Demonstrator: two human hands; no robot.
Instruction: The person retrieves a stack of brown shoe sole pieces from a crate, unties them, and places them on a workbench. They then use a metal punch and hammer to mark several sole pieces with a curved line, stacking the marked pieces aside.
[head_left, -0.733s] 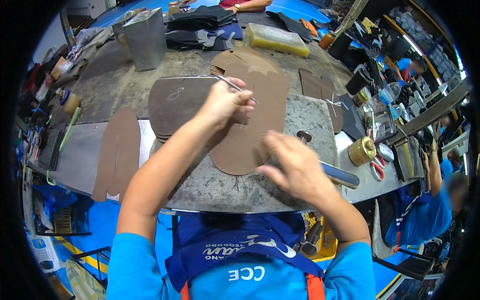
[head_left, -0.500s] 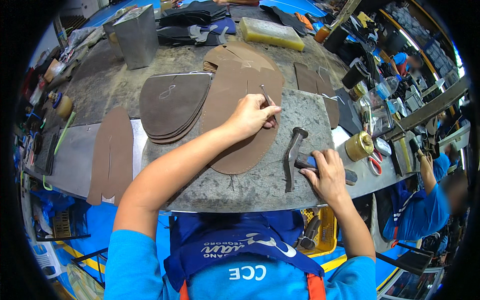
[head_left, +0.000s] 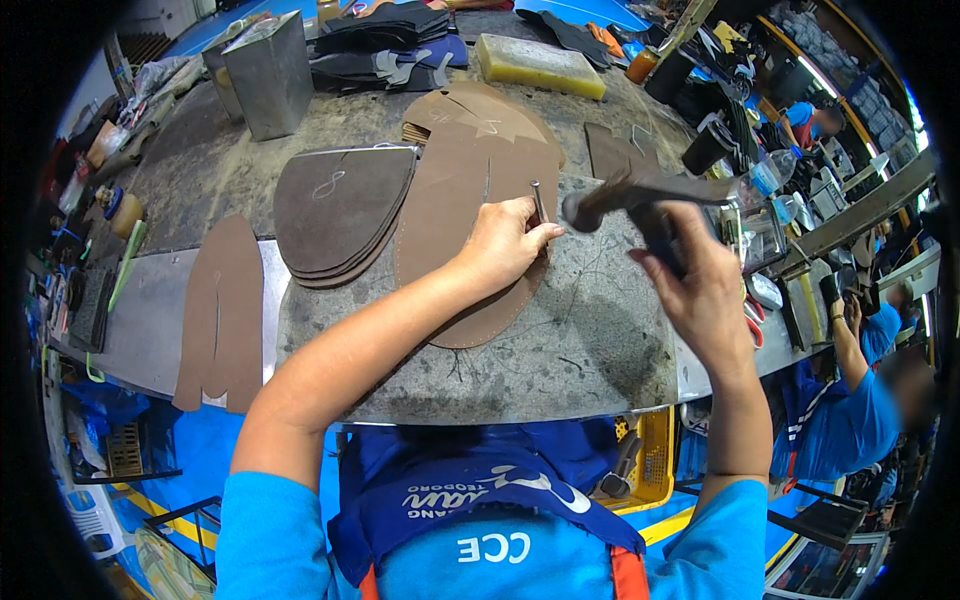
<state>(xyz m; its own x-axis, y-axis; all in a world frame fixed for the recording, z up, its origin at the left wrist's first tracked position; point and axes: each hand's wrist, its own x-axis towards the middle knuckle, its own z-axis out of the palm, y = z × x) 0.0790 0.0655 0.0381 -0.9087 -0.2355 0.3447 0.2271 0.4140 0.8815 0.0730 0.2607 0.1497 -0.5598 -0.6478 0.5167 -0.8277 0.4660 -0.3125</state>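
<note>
My left hand (head_left: 502,244) holds a thin metal punch (head_left: 538,202) upright on the right edge of a large brown leather piece (head_left: 470,230) lying on the stone slab (head_left: 560,350). My right hand (head_left: 700,290) grips the dark handle of a hammer (head_left: 640,195), raised above the slab with its head just right of the punch top. The hammer is blurred.
A stack of dark brown rounded leather pieces (head_left: 340,205) lies left of the big piece. A long brown strip (head_left: 220,310) rests on the bench at far left. A metal box (head_left: 268,70) and a yellow block (head_left: 540,65) stand at the back. Another person (head_left: 850,400) works at right.
My right hand picked the hammer up from the slab and lifted it over the punch. My left hand moved from the far side of the leather piece to its right edge.
</note>
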